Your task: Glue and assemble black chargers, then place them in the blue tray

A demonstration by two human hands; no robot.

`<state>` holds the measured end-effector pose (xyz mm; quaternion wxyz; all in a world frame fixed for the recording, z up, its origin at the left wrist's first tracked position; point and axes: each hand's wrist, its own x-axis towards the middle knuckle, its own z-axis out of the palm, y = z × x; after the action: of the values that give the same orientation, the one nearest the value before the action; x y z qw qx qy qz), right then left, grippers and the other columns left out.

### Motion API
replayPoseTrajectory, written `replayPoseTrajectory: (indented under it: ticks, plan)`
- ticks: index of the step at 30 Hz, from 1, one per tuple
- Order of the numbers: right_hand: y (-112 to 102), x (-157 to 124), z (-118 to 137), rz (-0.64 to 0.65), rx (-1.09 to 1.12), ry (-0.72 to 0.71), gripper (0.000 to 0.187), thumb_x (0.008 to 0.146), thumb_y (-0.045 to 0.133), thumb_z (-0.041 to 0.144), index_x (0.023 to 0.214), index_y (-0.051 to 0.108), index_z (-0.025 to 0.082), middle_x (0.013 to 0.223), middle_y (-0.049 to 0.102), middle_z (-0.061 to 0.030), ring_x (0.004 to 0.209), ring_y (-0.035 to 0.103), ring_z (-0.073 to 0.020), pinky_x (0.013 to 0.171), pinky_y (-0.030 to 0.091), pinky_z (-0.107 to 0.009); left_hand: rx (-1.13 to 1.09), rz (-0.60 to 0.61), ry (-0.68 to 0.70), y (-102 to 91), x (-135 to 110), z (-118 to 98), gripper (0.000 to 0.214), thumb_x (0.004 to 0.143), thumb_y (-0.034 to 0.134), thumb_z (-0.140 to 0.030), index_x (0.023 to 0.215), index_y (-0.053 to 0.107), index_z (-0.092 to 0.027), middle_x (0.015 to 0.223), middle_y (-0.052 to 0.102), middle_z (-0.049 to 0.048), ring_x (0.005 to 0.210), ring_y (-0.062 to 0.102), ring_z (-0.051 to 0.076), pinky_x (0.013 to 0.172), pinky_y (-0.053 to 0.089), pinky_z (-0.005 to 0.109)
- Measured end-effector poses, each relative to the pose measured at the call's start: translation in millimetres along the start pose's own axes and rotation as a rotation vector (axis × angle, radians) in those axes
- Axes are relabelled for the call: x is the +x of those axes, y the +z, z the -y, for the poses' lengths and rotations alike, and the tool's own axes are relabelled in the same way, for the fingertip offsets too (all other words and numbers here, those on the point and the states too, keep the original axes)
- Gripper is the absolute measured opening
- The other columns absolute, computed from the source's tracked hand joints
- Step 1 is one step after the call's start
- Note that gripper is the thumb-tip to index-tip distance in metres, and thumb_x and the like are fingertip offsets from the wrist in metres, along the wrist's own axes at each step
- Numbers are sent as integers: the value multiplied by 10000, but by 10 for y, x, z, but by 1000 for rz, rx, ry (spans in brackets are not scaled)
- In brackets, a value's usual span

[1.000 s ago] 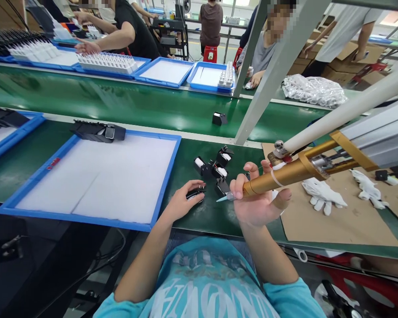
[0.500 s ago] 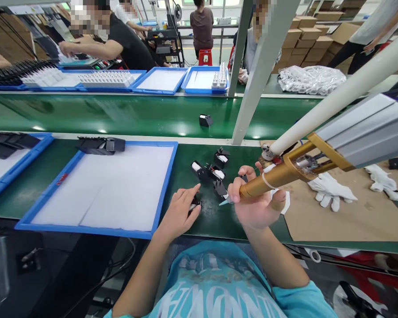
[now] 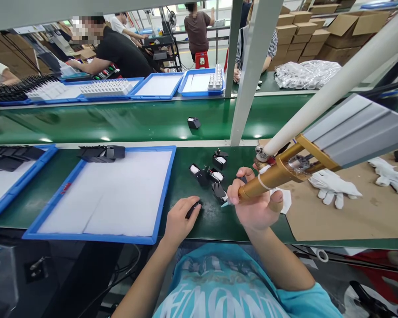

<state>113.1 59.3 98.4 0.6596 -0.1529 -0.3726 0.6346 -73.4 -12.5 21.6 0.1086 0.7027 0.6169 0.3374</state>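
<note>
My left hand (image 3: pixel 181 221) grips a small black plastic part (image 3: pixel 193 209) on the green bench, its thumb and fingers closed around the sides. My right hand (image 3: pixel 254 201) is wrapped around the lower end of a gold-coloured glue dispenser (image 3: pixel 268 180), whose pale blue-green tip (image 3: pixel 225 204) points left and down, short of the left hand. Just beyond the hands lie several black housings with white pieces inside; one open black housing (image 3: pixel 219 192) is close to the tip, and another housing (image 3: pixel 220 159) stands farther back.
A blue-rimmed tray (image 3: pixel 167 190) with a white liner and a row of black parts (image 3: pixel 102 153) lies left. White gloves (image 3: pixel 334 187) rest on brown cardboard (image 3: pixel 311 221) at right. A grey post (image 3: pixel 243 106) rises ahead. One black part (image 3: pixel 194 123) sits on the green belt; people work beyond.
My left fingers have closed around the black part, having lain more spread over it. My right hand keeps its hold on the dispenser. The camera view has shifted slightly.
</note>
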Motion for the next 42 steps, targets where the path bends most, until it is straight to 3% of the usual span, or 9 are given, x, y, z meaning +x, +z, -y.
replayPoseTrajectory:
  ticks: [4,7,13,16,21,23,28,32,42]
  plan:
    - [-18,5,12,9,-1,14,433,779,515,669,1009,584,309,968,566,0,449,525,-102,438,388,-288,125,160,30,-41,19,37,272,986,424,-291,1170,622,-253,1176,674,52,1051,636,200,912,511,339]
    - [-16,1,21,-10,-6,26,436,763,521,677,994,576,311,958,568,4,440,520,-104,432,388,-290,230,291,65,-98,49,63,312,960,489,-354,1249,577,-277,1131,667,53,1008,632,212,834,522,320]
    - [6,-19,12,-23,-13,18,443,763,514,682,993,572,308,960,567,1,437,513,-98,427,385,-293,258,342,23,-122,84,56,256,951,485,-331,1176,589,-266,939,625,51,935,609,223,655,491,276]
    - [1,-32,2,-20,-13,10,448,769,506,679,1017,569,311,972,572,0,441,513,-98,435,384,-291,32,326,-89,-127,79,53,231,936,498,-372,1117,580,-254,966,622,49,914,612,223,690,499,299]
    - [-10,-55,16,-19,0,-3,451,778,506,666,1051,582,315,970,568,2,453,527,-103,441,370,-284,-866,132,-609,-171,95,-50,381,909,435,-549,1146,487,-255,839,586,30,630,567,162,495,459,271]
    - [-7,-61,32,-27,-6,-7,447,775,506,665,1031,595,310,968,564,-2,450,518,-101,439,366,-286,-1139,95,-711,-191,116,-128,418,893,408,-584,1123,497,-247,789,560,38,585,526,153,415,386,239]
    - [-6,-74,56,-34,-13,-6,442,783,505,649,1026,620,299,978,550,-12,461,510,-100,457,372,-299,-1480,53,-726,-233,134,-240,355,836,525,-527,1030,532,-230,748,493,31,542,446,115,342,267,170]
    - [-34,-85,53,-14,-14,-7,457,790,499,651,1044,625,293,995,540,-13,472,514,-99,460,384,-304,-1734,54,-734,-269,122,-230,280,823,594,-437,1003,543,-229,756,493,22,556,473,109,335,292,140]
    - [-146,-115,44,-66,-154,-78,437,780,557,618,1122,566,346,1115,548,-13,499,536,-99,470,406,-302,-1879,-39,-757,-264,155,-215,179,871,597,-317,1000,595,-193,769,576,48,587,545,124,383,396,147]
